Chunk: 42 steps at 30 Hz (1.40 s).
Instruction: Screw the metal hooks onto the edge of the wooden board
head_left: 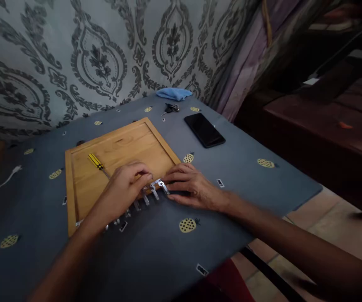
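Note:
A wooden board point(118, 144) with a raised frame lies on the table. Along its near edge runs a silvery metal hook rail point(156, 191), its several hooks jutting toward me and its left part largely hidden by my left arm. My left hand point(127, 184) is over the board, thumb and fingers pinched together just above the rail; whatever they hold is too small to make out. At the board's right corner, my right hand point(195, 187) grips the rail's right end. A screwdriver point(95, 161) with a yellow and black handle rests on the board, its shaft partly behind my left hand.
The table has a blue-grey cloth point(231, 163) printed with pineapples. Beyond the board's right side are a black phone point(204, 130), keys point(171, 109) and a blue cloth point(174, 94). A white cable point(3, 183) lies at left. Patterned fabric point(105, 54) hangs behind.

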### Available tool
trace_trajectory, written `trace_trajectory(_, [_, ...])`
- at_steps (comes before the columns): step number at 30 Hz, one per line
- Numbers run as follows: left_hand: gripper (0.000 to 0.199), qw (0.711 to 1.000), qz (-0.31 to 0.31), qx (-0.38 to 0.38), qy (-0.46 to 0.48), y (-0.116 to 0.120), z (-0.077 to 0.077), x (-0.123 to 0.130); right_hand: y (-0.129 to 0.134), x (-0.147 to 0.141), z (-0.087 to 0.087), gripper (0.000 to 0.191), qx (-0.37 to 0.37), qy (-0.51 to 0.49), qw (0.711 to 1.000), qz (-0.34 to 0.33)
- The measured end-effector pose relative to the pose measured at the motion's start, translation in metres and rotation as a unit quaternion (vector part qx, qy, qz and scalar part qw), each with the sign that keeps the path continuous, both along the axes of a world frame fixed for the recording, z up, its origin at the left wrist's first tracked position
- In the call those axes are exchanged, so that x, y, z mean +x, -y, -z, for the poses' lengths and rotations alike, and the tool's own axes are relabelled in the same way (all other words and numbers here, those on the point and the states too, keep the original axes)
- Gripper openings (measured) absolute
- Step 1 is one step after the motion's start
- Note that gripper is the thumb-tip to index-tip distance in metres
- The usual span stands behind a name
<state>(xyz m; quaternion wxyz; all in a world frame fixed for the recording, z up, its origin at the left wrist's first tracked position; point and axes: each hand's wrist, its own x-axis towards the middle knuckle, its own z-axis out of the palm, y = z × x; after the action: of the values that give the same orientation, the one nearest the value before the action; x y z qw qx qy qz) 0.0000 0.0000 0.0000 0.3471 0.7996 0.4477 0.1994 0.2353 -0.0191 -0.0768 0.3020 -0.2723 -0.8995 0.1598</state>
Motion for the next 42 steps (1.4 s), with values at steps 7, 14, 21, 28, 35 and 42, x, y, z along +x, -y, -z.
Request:
trace_trajectory(7, [0.018,1.0,0.017,-0.007,-0.019,-0.008,0.018,0.014,0.001,-0.001,-0.003,0.021,-0.004,-0.008,1.0,-0.004])
trace_trajectory(14, [0.017,0.999,0.03,0.001,-0.036,-0.007,0.028,0.018,0.0,0.0,-0.001,0.021,-0.002,-0.018,1.0,-0.003])
trace_trajectory(21, [0.016,0.998,0.035,0.009,-0.059,-0.007,0.027,0.02,-0.001,0.0,0.0,0.019,-0.001,-0.016,1.0,0.004])
trace_trajectory(28, [0.016,0.996,0.04,0.019,-0.082,-0.006,0.023,0.023,0.0,0.0,0.0,0.018,-0.008,-0.015,1.0,0.011])
trace_trajectory(35, [0.015,0.994,0.047,0.023,-0.101,-0.005,0.022,0.024,0.0,-0.001,0.0,0.017,-0.005,-0.019,1.0,0.01])
trace_trajectory(42, [0.012,0.993,0.042,0.032,-0.109,-0.004,0.021,0.026,0.0,-0.001,0.0,0.017,-0.006,-0.031,1.0,0.001])
